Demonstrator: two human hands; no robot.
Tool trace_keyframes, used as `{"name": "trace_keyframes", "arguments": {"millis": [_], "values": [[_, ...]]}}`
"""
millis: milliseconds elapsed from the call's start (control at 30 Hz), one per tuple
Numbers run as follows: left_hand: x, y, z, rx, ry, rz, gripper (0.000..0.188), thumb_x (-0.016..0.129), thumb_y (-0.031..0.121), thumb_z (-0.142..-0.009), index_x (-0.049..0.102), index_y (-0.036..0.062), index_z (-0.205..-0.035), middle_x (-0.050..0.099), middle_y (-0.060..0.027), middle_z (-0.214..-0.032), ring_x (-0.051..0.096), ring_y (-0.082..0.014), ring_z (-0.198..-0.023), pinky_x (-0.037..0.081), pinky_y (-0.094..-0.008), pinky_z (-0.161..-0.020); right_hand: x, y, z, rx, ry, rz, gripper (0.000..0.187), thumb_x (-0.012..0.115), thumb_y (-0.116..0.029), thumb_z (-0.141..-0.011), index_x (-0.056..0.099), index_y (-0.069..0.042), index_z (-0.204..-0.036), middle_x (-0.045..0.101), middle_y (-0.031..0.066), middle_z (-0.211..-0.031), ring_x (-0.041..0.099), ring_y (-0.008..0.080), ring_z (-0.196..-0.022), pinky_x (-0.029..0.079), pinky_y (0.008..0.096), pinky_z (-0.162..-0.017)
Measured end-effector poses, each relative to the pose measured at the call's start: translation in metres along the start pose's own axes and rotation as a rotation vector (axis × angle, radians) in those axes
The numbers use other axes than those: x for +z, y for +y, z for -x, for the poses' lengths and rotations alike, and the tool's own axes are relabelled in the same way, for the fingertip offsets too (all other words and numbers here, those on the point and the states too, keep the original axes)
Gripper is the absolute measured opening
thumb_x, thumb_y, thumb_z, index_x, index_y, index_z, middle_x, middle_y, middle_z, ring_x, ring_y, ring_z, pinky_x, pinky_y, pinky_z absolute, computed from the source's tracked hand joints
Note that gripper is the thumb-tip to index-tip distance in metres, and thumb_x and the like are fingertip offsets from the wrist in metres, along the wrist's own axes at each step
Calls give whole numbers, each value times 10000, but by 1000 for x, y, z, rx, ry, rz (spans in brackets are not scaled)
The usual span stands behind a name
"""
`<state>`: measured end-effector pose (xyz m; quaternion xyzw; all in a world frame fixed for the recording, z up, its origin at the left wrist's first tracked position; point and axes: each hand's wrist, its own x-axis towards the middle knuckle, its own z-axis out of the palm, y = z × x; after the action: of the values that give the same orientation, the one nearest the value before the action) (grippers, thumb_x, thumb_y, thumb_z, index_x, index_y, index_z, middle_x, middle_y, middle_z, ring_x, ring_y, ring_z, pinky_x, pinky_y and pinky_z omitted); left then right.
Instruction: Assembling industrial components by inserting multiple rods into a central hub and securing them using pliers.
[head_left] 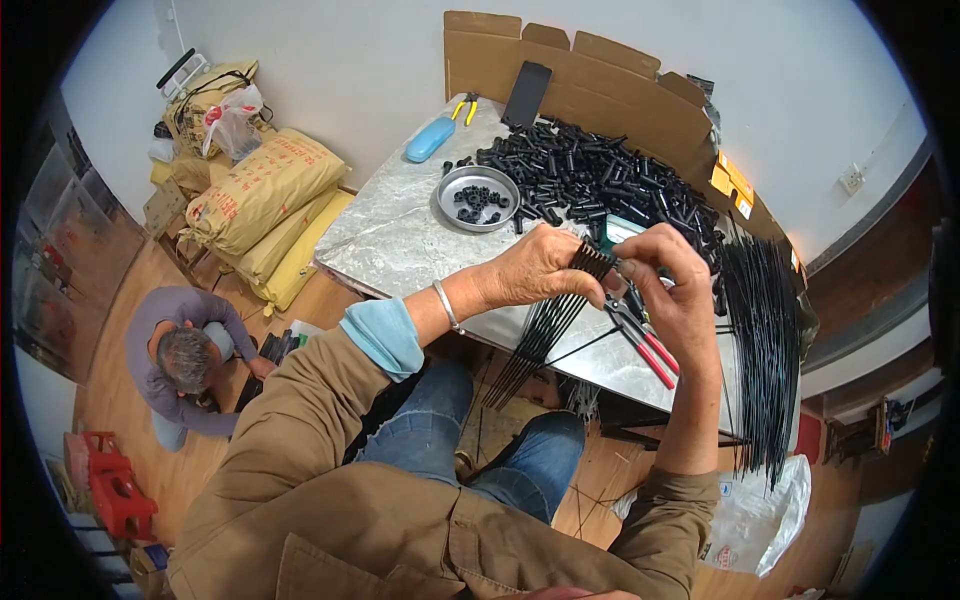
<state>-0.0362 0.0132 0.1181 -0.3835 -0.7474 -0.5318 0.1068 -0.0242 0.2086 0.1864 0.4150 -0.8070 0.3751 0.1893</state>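
A bundle of thin black rods [541, 345] is gripped in my left hand [545, 262], their upper ends fanned side by side past the thumb and their long ends hanging below the table edge. Beside those upper ends, my right hand [678, 285] is closed in a pinch of thumb and finger. Whatever sits in that pinch is too small and hidden to name. Pliers with red handles [650, 350] lie on the table just under my right hand. Behind both hands spreads a heap of short black tubular parts [610, 170].
A round metal tray [478, 226] holds small black pieces. Nearby are a blue case [430, 139] and yellow-handled pliers [466, 107]. Cardboard [590, 75] backs the table. More black rods [765, 340] overhang its right side. Left, a person [185, 350] crouches near stacked sacks [265, 190].
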Motion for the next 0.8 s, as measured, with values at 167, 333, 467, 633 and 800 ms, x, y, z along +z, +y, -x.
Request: {"name": "trace_keyframes", "arguments": {"millis": [167, 333, 467, 633, 800], "values": [[5, 2, 5, -25, 4, 40, 273, 745, 317, -776, 713, 64, -874, 711, -37, -819, 640, -155, -817, 499, -304, -767, 7, 5, 4, 30, -24, -157, 103, 605, 35, -829, 640, 10, -923, 574, 68, -763, 604, 155, -653, 478, 271, -602], [10, -4, 11, -31, 30, 94, 279, 715, 319, -813, 712, 55, -904, 711, -44, -820, 656, -146, -800, 510, -294, -745, 18, 6, 15, 98, 20, -227, 82, 576, -37, -899, 619, 23, -932, 562, 45, -781, 572, 119, -689, 462, 252, -627], [14, -5, 12, -45, 13, 95, 300, 703, 322, -826, 711, 42, -934, 715, -52, -825, 667, -144, -785, 520, -288, -727, 30, 13, 28, 230, 97, -409, 174, 532, -144, -973, 604, 12, -947, 560, -1, -811, 521, 59, -709, 418, 205, -635], [14, -2, 17, -41, 19, 137, 320, 694, 332, -832, 709, 40, -964, 716, -59, -823, 671, -151, -776, 528, -293, -715, 33, 5, 27, 279, 120, -466, 184, 533, -178, -981, 611, -13, -960, 570, -6, -814, 492, 35, -676, 380, 178, -603], [14, 0, 17, -57, 25, 153, 343, 678, 374, -849, 722, 61, -981, 725, -62, -846, 676, -115, -796, 527, -275, -732, 25, -6, 22, 184, 121, -215, 168, 556, -149, -959, 615, 5, -927, 550, 1, -796, 470, 65, -693, 384, 213, -624]]}}
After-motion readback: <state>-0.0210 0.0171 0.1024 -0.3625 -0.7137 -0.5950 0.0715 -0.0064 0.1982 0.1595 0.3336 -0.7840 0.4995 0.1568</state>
